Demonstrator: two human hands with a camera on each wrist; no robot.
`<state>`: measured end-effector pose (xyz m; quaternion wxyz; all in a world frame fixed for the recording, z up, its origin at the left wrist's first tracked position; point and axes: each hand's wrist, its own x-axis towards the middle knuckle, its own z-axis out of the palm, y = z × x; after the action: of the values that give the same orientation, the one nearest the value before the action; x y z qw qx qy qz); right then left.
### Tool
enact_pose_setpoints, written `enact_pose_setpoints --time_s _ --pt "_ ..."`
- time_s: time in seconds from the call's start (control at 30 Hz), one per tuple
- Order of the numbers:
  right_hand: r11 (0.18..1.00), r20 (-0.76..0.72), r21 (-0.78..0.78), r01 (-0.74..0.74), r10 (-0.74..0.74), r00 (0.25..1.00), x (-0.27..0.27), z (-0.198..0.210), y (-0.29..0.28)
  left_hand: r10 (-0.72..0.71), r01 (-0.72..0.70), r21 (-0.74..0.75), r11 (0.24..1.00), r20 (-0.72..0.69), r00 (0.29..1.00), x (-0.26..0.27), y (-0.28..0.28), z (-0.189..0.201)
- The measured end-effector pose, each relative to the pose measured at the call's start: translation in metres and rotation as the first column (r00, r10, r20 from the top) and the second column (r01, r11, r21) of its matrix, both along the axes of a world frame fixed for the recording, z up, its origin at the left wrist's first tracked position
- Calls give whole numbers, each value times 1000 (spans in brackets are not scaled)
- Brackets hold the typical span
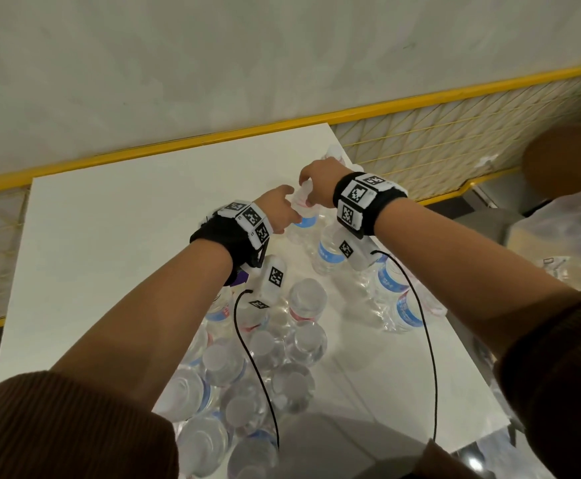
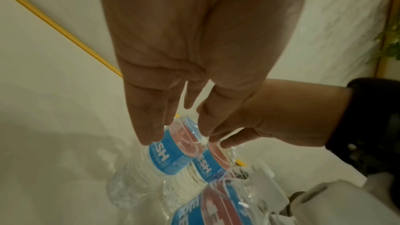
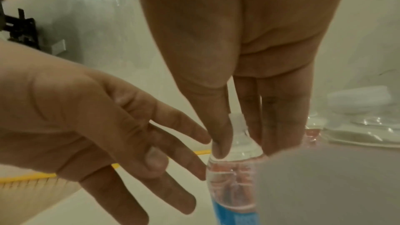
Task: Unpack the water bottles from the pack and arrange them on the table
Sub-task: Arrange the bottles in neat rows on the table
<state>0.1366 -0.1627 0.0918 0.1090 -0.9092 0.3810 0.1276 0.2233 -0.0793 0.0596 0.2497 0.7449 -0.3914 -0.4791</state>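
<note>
The right hand (image 1: 318, 183) pinches the neck of an upright water bottle (image 1: 302, 210) toward the table's (image 1: 109, 219) far edge, the left hand (image 1: 278, 210), fingers spread, touches that bottle from nine o'clock, more bottles (image 1: 330, 250) stand just at five o'clock, and the pack (image 1: 247, 375) sits at six o'clock.

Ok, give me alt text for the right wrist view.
The right hand pinches the neck of an upright water bottle just below its cap, while the left hand reaches in beside it with straight fingers. A white table lies behind.
</note>
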Motion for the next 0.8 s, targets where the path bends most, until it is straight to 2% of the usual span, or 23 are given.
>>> enact_pose_setpoints --time_s 0.1,0.37,0.53,0.67,0.73,0.8 --pt "995 41 66 74 -76 996 -11 -2 3 -20 21 -1 1000 103 994 -5 2 5" --pt "980 75 139 145 -156 985 -64 11 32 71 -64 -67 996 105 992 -32 11 35" --pt "969 132 186 161 -187 973 -95 11 65 189 -187 -156 970 -3 982 -58 29 48" --pt "979 268 127 157 -187 945 -118 7 95 268 -273 -248 929 -55 962 -81 54 57" --pt "977 292 179 112 -162 943 -127 9 115 207 -216 -240 947 -60 976 -90 71 58" --pt "958 207 285 29 -91 974 -133 10 138 24 -9 -189 982 75 997 -96 92 53"
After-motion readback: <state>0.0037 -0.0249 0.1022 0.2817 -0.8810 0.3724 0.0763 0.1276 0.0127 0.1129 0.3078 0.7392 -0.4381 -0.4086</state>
